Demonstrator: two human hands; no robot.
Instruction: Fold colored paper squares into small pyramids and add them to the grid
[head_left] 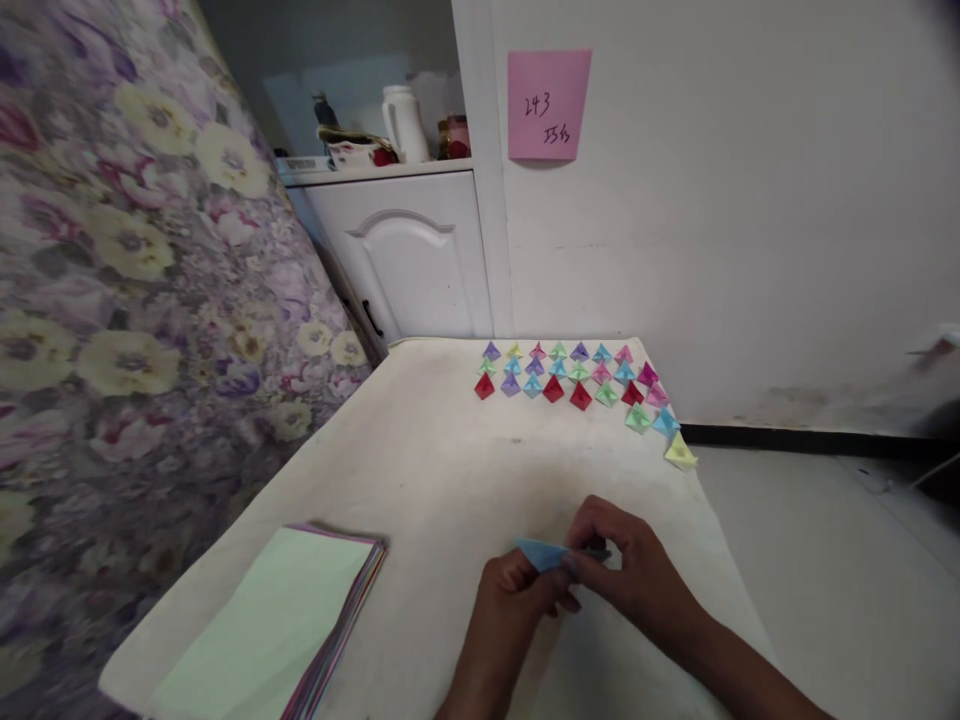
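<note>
A small piece of folded blue paper point(538, 554) is held just above the front middle of the table. My left hand point(517, 590) pinches it from below and the left, fingers closed on its lower edge. From the right, my right hand point(619, 555) grips the same piece between thumb and fingers. Its right part is partly covered by my fingertips. Farther back, several small folded paper pieces point(553, 388) in red, blue, green, purple, pink and yellow stand in rows. A yellow folded piece point(681, 452) sits at the right edge.
A stack of coloured paper point(270, 610), pale green on top, lies at the table's point(420, 480) left front. Behind stand a white cabinet point(405, 255) and a wall bearing a pink note point(547, 105). A floral curtain point(150, 330) hangs along the left.
</note>
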